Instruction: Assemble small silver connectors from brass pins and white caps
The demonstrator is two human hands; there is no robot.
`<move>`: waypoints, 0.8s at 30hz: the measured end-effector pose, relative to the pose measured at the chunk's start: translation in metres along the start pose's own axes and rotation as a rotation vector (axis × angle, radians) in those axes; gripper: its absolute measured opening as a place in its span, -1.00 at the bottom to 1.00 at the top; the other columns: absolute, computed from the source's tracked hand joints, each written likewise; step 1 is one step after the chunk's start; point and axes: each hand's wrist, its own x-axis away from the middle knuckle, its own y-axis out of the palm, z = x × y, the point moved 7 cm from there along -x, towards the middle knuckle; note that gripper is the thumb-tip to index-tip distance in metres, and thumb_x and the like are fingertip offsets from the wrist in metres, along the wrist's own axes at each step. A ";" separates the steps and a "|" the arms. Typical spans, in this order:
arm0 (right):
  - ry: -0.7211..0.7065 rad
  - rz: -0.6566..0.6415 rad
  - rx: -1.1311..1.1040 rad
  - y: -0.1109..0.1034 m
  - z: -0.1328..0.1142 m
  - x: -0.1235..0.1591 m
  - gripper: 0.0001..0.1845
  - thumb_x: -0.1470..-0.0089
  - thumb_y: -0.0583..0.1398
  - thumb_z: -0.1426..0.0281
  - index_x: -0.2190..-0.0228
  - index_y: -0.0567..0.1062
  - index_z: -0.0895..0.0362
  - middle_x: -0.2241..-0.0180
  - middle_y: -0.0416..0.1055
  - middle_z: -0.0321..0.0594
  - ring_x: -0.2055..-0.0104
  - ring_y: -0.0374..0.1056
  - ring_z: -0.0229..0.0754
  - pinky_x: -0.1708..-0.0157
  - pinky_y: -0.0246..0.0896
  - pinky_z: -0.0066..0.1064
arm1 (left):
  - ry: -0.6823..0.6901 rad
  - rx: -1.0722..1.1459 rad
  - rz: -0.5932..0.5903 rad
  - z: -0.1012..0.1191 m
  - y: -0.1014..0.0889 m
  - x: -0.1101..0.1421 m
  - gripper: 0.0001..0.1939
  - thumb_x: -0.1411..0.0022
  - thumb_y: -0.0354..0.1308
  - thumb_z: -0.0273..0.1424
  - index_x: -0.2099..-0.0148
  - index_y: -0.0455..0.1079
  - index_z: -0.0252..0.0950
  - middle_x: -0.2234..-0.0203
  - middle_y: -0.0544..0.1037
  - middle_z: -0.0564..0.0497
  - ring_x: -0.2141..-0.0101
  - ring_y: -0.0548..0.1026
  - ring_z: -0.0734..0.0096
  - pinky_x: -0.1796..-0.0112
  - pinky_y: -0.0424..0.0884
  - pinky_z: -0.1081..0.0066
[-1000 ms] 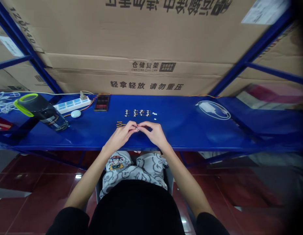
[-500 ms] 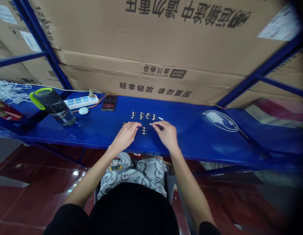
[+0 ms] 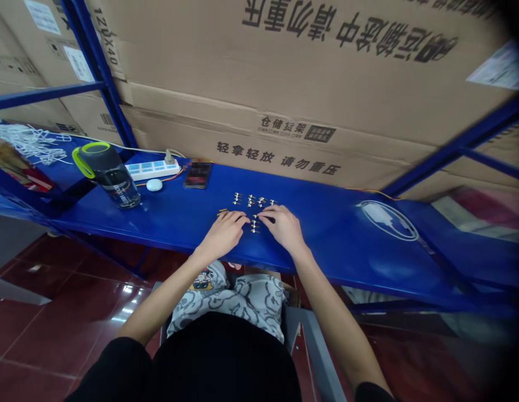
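On the blue shelf top [image 3: 326, 240] lie small white parts with brass-coloured pins, set out in short rows; one cluster [image 3: 238, 198] is at the far left. My right hand [image 3: 285, 226] is closed in a pinch on a small white part [image 3: 255, 216], just above a short column of white-and-brass parts [image 3: 254, 226]. Left of that column is my left hand [image 3: 225, 231], thumb and forefinger brought together; whatever is between them is too small to make out. Some brass-coloured pins [image 3: 222, 212] show beside its knuckles.
A dark bottle [image 3: 117, 184] with a green loop, a power strip [image 3: 154, 168], a white oval object [image 3: 154, 185] and a blurred-out dark item [image 3: 198, 174] stand to the left. At right lies a coiled white cable [image 3: 387, 220]. Large cardboard boxes [image 3: 242, 100] form the back.
My right hand has come closer to my left, bringing the small white part over the top of the short column. The whole view has shifted slightly.
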 end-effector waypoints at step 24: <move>0.264 0.111 0.034 -0.023 0.035 0.037 -0.76 -0.28 0.16 0.41 0.18 0.64 0.00 0.18 0.57 -0.19 0.13 0.47 -0.07 0.30 0.35 -0.30 | -0.040 0.071 -0.015 -0.002 -0.007 -0.002 -0.64 -0.38 -0.05 -0.60 -0.10 0.41 -0.23 -0.14 0.49 -0.07 -0.18 0.44 0.17 -0.33 0.20 -0.01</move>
